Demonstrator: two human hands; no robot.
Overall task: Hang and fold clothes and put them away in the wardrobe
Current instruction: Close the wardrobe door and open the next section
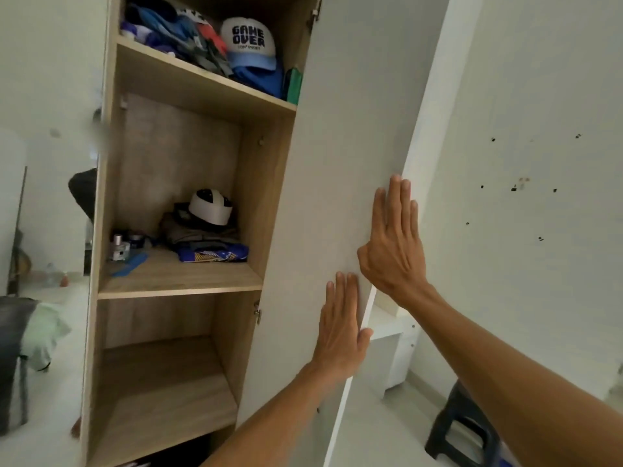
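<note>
Wardrobe (175, 183) open, shelves left of the fingers (396, 200). Left hand (340, 332) and right hand (394, 247) press flat on the white door (323, 146), fingers straight, gripping nothing. Step looks like moving the door; whether opening or closing, cannot tell. Next: an even push near the door's edge.

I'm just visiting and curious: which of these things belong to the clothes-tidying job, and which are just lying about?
Job: wardrobe door, with left hand and right hand flat on it; folded clothes, middle shelf; clothes pile, top shelf.
Lying about: Game Over cap; small bottles; dark stool.
</note>
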